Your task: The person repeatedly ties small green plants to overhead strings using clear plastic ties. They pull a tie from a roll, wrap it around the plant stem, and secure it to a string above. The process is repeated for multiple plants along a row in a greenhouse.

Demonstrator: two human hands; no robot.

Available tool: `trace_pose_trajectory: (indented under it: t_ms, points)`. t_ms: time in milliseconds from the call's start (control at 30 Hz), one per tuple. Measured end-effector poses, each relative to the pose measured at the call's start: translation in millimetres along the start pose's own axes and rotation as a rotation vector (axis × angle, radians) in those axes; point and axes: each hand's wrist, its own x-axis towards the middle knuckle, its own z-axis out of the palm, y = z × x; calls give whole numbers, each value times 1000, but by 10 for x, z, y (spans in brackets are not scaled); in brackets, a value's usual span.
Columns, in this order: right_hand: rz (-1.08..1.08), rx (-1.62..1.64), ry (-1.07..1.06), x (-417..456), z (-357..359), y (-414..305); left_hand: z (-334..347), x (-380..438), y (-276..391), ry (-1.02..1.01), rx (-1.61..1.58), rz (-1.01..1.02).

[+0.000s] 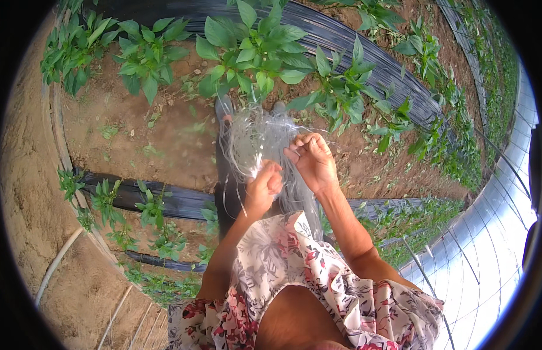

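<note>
A loose, tangled bundle of clear plastic twine (pixel 264 129) hangs in front of my legs, its strands trailing down over dark trousers. My left hand (pixel 264 186) is closed around the gathered, shiny part of this bundle. To the right, my right hand (pixel 314 162) is raised beside the twine, thumb and fingertips pinched together. Fine strands pass at those fingertips and stick out beyond them. Just past the bundle stands a leafy green pepper plant (pixel 258 52), apart from both hands.
More pepper plants (pixel 150 54) grow in rows along black plastic mulch film (pixel 376 65). Bare soil (pixel 157 140) lies between rows. My shoe (pixel 223 106) is on the soil. Curved translucent greenhouse sheeting (pixel 485 262) with thin rods rises at right; a pale pole (pixel 58 253) lies at left.
</note>
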Motion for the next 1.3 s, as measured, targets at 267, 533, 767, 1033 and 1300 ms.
trace_pose_trajectory:
  t_ms: [267,533,767,1033,1300]
  points:
    - [-114,-241,108,-60,-156,154,-917,486,122,2,-555,265]
    - [-337,5,183,-186,-644,-292,-1275,763,301,-117,-672,261]
    - [-478,-144,271,-482,-1544,-1358,-1871,449,970,37,-319,537]
    - [-240,-582,331,-144,-1671,-457,-394,1044,-638,-22,-156,-123]
    - [-269,-1281,250,196,-1817,-187,-92,1491,-1223,113,166,-176]
